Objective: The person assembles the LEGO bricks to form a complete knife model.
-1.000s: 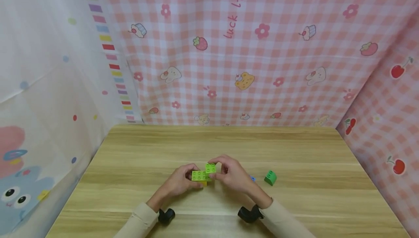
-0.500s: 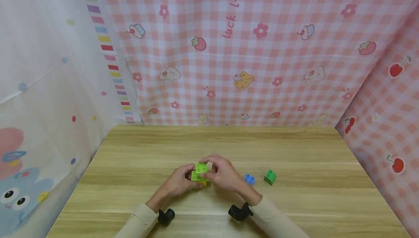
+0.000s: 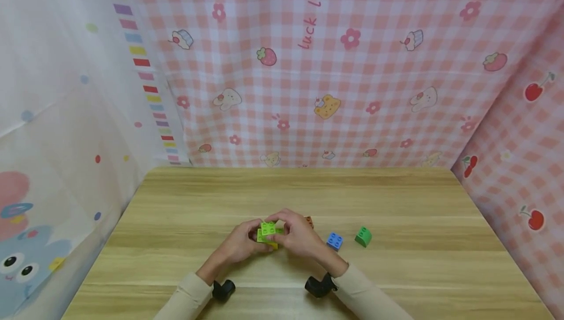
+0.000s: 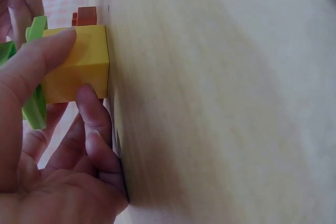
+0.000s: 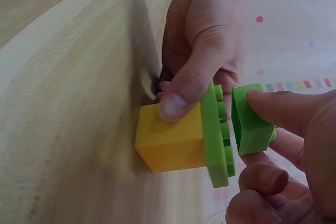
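My left hand holds a yellow block near the tabletop, thumb on one side and fingers on the other. On top of that block sits a wider light green plate with studs. My right hand pinches a small light green brick between thumb and fingers. In the right wrist view a narrow gap separates this brick from the plate's studs. From the head view, the brick covers part of the plate. The left wrist view shows the yellow block between left thumb and fingers.
An orange-brown brick lies just beyond my right hand, partly hidden by it. Further right on the wooden table are a blue brick and a green curved-sided brick. Patterned cloth hangs behind the table.
My right hand has moved left with the small green brick, bringing it over the plate. The blue brick and then the orange-brown brick have come into view. My left hand has stayed nearly still.
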The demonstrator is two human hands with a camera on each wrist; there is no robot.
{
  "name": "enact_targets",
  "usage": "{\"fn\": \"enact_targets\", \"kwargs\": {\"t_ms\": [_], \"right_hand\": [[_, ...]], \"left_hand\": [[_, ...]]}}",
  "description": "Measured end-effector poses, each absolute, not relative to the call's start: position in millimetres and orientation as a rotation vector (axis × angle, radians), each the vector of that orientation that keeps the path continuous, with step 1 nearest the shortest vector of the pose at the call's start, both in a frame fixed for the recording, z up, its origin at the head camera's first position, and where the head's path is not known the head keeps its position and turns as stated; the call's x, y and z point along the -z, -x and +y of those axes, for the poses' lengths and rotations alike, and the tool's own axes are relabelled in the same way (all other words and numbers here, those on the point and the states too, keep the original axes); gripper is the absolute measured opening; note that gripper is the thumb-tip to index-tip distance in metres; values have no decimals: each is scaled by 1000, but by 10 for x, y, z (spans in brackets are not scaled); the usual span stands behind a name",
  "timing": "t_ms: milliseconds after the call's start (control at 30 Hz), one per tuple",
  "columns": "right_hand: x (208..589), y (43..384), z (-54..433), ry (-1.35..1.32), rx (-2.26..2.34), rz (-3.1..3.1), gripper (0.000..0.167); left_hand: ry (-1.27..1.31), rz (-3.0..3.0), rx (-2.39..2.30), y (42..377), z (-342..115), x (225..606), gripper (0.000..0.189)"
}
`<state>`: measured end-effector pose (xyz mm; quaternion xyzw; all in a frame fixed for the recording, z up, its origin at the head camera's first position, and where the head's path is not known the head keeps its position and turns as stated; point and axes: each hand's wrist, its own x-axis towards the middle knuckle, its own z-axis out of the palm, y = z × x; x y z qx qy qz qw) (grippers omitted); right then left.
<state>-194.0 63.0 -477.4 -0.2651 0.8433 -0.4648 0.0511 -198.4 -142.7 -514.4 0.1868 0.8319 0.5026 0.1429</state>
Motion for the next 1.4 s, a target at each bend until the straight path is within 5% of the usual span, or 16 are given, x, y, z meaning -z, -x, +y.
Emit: {"fn": "enact_targets", "kwargs": {"t_ms": [1400], "right_hand": [[4905,1913,658,723,1438,2602,32]], "left_hand": [[-535,2359,-1482,1986,-1421,5149,24]]}}
